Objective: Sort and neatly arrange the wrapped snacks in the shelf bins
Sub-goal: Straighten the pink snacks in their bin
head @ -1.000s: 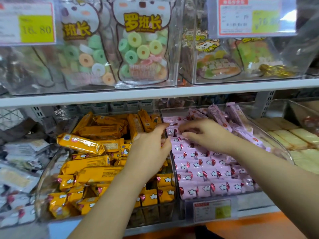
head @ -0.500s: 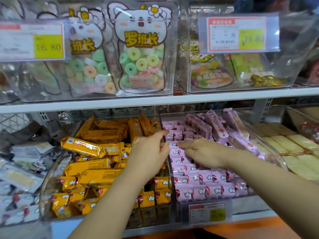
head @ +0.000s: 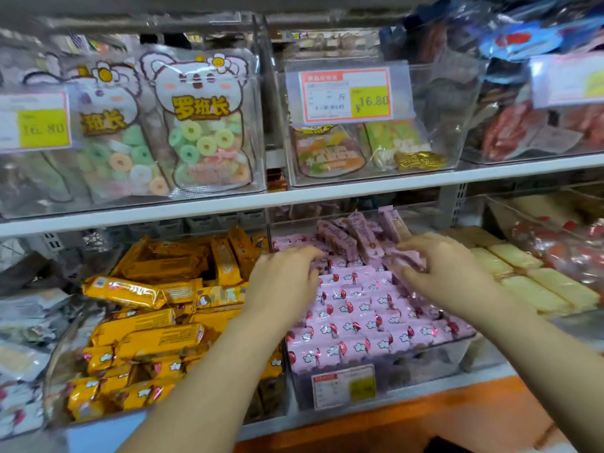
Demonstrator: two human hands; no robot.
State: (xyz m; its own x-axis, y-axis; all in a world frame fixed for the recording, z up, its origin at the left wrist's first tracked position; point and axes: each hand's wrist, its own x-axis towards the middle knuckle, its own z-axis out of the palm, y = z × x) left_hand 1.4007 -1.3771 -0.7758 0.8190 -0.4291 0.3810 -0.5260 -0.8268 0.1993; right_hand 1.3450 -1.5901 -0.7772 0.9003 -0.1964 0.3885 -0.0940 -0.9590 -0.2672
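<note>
Both hands over the pink snacks, lower tier of the shelf (head: 359, 190).
Top tier, 10 to 12 o'clock: candy-ring bags (head: 202, 135) with yellow 16.80 labels (head: 346, 94) in front. Lower tier, 8 o'clock: orange snacks (head: 153, 335) in a loose heap, packs at mixed angles. Centre to 5 o'clock: pink snacks (head: 356, 318) in a clear bin (head: 431, 364), front rows flat and side by side, back packs at 12 o'clock standing tilted. 3 o'clock: pale yellow bars (head: 529, 286) in the next bin. Left hand (head: 284, 286) reaches across the divider from the orange side, fingers relaxed, tips on the pink rows, holding nothing. Right hand (head: 454, 273) at 2 o'clock of the bin, fingers curled round one pink pack (head: 407, 259), blurred. Price tag (head: 343, 385) on the bin front, 6 o'clock.
</note>
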